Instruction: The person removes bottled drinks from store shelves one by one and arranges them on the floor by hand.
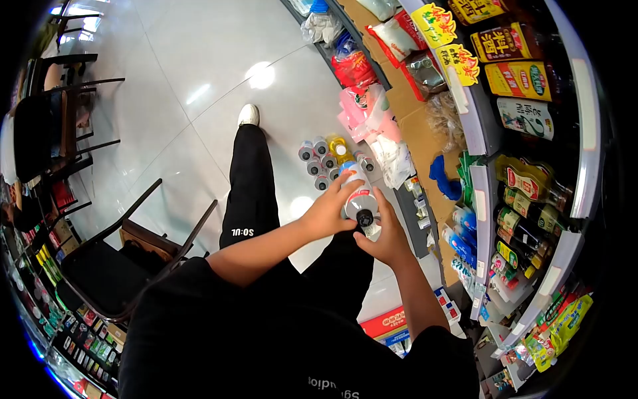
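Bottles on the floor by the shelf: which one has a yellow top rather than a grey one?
The yellow-topped bottle at the cluster's far right edge, nearest the pink packets. The other floor bottles beside it all show grey tops.

black printed t-shirt [266, 332], black lettered trousers [249, 193], white shoe [248, 114].

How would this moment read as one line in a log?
left hand: grips bottle | right hand: at its black cap | floor: more bottles by shelves
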